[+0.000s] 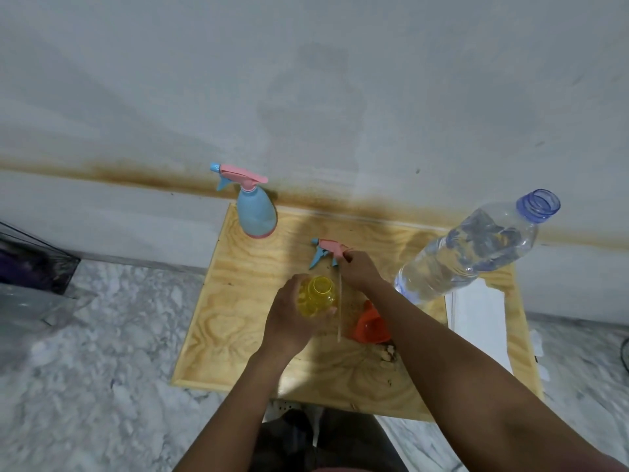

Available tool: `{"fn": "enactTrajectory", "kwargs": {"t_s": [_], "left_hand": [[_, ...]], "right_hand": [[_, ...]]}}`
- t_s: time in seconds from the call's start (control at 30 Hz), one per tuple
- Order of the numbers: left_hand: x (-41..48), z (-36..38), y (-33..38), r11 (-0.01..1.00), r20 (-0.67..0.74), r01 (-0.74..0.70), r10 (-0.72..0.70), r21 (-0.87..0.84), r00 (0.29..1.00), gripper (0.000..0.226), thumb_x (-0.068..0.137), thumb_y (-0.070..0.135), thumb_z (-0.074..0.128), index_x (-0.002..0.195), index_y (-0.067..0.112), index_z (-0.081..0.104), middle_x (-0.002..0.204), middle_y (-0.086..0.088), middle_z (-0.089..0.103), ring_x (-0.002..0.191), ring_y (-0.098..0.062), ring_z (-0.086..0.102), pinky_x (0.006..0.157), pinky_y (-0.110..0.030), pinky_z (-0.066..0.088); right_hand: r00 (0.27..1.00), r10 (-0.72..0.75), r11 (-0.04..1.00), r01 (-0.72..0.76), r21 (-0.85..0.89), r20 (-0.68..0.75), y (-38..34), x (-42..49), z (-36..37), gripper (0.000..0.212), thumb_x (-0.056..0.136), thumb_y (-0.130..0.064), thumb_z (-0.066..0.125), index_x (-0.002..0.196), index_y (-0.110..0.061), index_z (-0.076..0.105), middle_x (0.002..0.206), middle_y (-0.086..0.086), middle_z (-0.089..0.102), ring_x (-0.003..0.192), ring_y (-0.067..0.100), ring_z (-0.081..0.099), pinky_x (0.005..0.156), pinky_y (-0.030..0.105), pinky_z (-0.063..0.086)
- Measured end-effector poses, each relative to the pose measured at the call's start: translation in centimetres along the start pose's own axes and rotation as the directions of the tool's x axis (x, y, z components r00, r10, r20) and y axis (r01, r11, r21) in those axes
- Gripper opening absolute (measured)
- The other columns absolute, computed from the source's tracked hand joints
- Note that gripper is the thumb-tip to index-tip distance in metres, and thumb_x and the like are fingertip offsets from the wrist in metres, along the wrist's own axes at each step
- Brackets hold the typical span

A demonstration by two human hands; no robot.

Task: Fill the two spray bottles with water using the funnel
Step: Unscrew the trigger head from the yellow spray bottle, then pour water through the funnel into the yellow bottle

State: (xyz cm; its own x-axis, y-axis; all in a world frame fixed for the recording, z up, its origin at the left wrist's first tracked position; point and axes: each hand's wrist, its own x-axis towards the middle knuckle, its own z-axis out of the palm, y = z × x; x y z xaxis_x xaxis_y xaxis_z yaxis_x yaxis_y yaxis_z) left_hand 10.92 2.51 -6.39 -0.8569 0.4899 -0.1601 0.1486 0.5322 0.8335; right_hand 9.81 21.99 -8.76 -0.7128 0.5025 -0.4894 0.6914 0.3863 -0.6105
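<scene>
Wooden board (238,352): yellow bottle (316,296) is gripped by the left hand (289,318), its detached spray head (326,250) pinched by the right hand (360,270). Opening is judged underway; funnel (371,327), lying beside, is needed next.

funnel (367,327) half hidden by forearm (442,342); yellow bottle (318,296) base probably covered.

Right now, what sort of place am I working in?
Probably a plain indoor room, perhaps in a home rather than a workshop: a low wooden table set against a white wall marked by a brown stain band, on a marble-patterned floor.
</scene>
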Motion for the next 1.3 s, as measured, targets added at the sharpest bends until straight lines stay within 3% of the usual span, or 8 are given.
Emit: {"fn": "enactTrajectory", "kwargs": {"t_s": [0.07,0.17,0.43,0.6,0.73,0.87,1.0,1.3], "left_hand": [[0.0,0.1,0.0,1.000,-0.003,0.002,-0.002,-0.001,1.000,0.060,0.067,0.049,0.081,0.117,0.034,0.051,0.109,0.015,0.062,0.102,-0.010,0.060,0.087,-0.037,0.054],[-0.1,0.1,0.1,1.000,-0.004,0.003,-0.003,-0.005,1.000,0.059,0.067,0.049,0.081,0.116,0.034,0.052,0.108,0.015,0.062,0.102,-0.010,0.060,0.087,-0.037,0.054],[-0.3,-0.1,0.2,0.999,-0.021,-0.044,0.043,-0.018,0.999,0.060,0.068,0.042,0.085,0.116,0.031,0.052,0.109,0.011,0.063,0.102,-0.012,0.059,0.086,-0.037,0.054],[-0.5,0.1,0.4,0.998,-0.049,-0.050,0.049,-0.029,0.998,0.060,0.067,0.045,0.085,0.115,0.034,0.052,0.108,0.010,0.063,0.102,-0.014,0.059,0.083,-0.044,0.055],[-0.6,0.4,0.7,0.999,-0.073,-0.040,0.040,-0.010,0.997,0.065,0.066,0.044,0.087,0.119,0.031,0.052,0.112,0.006,0.063,0.105,-0.017,0.059,0.084,-0.044,0.055],[-0.6,0.8,0.8,0.999,-0.078,-0.052,0.053,0.010,0.996,0.077,0.066,0.042,0.088,0.129,0.021,0.051,0.121,-0.001,0.061,0.112,-0.021,0.058,0.089,-0.040,0.052],[-1.2,0.7,1.0,0.993,-0.090,-0.117,0.117,0.006,0.989,0.082,0.065,0.040,0.089,0.133,0.015,0.051,0.127,-0.007,0.054,0.116,-0.024,0.056,0.091,-0.038,0.051],[-1.6,0.7,0.9,0.988,-0.102,-0.155,0.156,0.017,0.982,0.069,0.076,0.033,0.084,0.134,0.017,0.051,0.126,0.000,0.061,0.113,-0.019,0.059,0.094,-0.043,0.053]], "right_hand": [[1.000,0.019,1.000,-0.019,-0.008,0.008,0.2,0.0,0.0,0.030,0.100,-0.034,0.050,0.109,-0.010,0.067,0.098,0.006,0.067,0.091,0.025,0.062,0.068,0.027,0.043],[1.000,0.004,0.999,-0.005,-0.043,-0.015,0.2,-0.5,-0.5,0.052,0.097,-0.043,0.054,0.139,-0.011,0.053,0.134,0.008,0.060,0.120,0.026,0.057,0.095,0.035,0.046],[0.958,-0.110,0.992,0.122,0.029,-0.263,0.9,-7.7,-3.4,0.034,0.099,-0.031,0.051,0.129,-0.018,0.061,0.124,-0.001,0.066,0.106,0.010,0.059,0.089,0.026,0.044],[0.914,-0.094,0.995,0.098,-0.010,-0.396,4.1,-14.6,-3.3,0.037,0.093,-0.023,0.056,0.130,-0.021,0.058,0.134,-0.002,0.058,0.121,0.017,0.054,0.097,0.034,0.045],[0.931,-0.060,0.985,-0.003,-0.170,-0.361,7.2,-15.1,-3.5,0.044,0.094,-0.029,0.056,0.137,-0.022,0.053,0.142,0.000,0.053,0.128,0.022,0.051,0.102,0.038,0.043],[0.950,0.032,0.989,-0.075,-0.125,-0.311,8.6,-14.3,-3.8,0.033,0.087,-0.055,0.061,0.113,-0.035,0.062,0.106,-0.012,0.063,0.096,0.015,0.061,0.085,0.037,0.052],[0.931,0.008,0.989,-0.061,-0.132,-0.366,9.3,-14.2,-3.6,0.032,0.094,-0.031,0.054,0.126,-0.028,0.057,0.121,0.002,0.062,0.108,0.023,0.059,0.088,0.040,0.050],[0.915,-0.059,0.977,-0.028,-0.209,-0.398,9.6,-13.5,-2.9,0.022,0.100,-0.030,0.045,0.113,-0.026,0.063,0.114,-0.004,0.064,0.102,0.020,0.062,0.080,0.036,0.050]]}}
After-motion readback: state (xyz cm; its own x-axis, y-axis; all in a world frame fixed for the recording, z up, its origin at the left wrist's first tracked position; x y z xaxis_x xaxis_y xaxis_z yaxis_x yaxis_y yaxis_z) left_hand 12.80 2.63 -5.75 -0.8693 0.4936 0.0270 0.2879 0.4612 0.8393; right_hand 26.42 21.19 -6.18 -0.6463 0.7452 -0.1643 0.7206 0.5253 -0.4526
